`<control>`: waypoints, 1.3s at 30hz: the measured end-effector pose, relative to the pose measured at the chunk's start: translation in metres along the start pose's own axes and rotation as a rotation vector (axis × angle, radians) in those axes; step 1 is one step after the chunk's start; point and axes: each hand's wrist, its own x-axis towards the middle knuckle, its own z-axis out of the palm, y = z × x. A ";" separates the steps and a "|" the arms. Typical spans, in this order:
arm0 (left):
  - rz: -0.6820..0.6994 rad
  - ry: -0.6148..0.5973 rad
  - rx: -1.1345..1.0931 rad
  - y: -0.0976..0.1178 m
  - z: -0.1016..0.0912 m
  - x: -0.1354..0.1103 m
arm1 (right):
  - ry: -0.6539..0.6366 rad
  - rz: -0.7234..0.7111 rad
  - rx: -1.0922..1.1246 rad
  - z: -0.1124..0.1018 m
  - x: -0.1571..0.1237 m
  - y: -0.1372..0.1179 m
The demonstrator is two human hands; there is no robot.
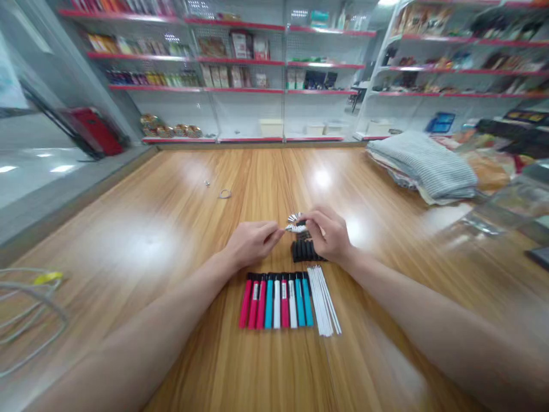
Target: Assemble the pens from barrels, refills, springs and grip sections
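Observation:
My left hand (256,241) is closed in a pinch, its fingertips at a small silvery piece (289,228) too tiny to name. Close beside it, my right hand (328,233) has its fingers bent down over a cluster of small white parts (298,228) and a dark piece; its grip is partly hidden. A fan of small silver parts (294,217) lies just beyond the fingertips. Nearer me is a row of short black tubes (302,250), partly covered by the right hand. Below them, pink, blue and white pen barrels (277,302) with black ends lie side by side, next to thin white pen refills (323,300).
Farther off on the wooden table (180,297) lie a ring-shaped item (225,194) and a tiny metal piece (206,183). Folded striped cloth (424,163) and a clear container (510,200) stand right. A looped cable (34,309) is at left. Stocked shelves (240,60) line the back.

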 end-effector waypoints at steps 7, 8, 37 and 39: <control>-0.001 -0.009 0.031 -0.003 0.002 -0.002 | 0.067 0.181 -0.026 0.001 -0.001 0.017; -0.001 -0.009 0.036 -0.003 0.002 -0.002 | 0.045 0.163 -0.027 0.002 -0.001 0.016; -0.052 -0.083 -0.002 -0.005 0.001 -0.002 | -0.365 0.202 0.092 -0.027 -0.006 0.066; -0.056 -0.100 0.001 -0.005 0.001 -0.001 | -0.430 0.190 0.084 -0.027 -0.006 0.068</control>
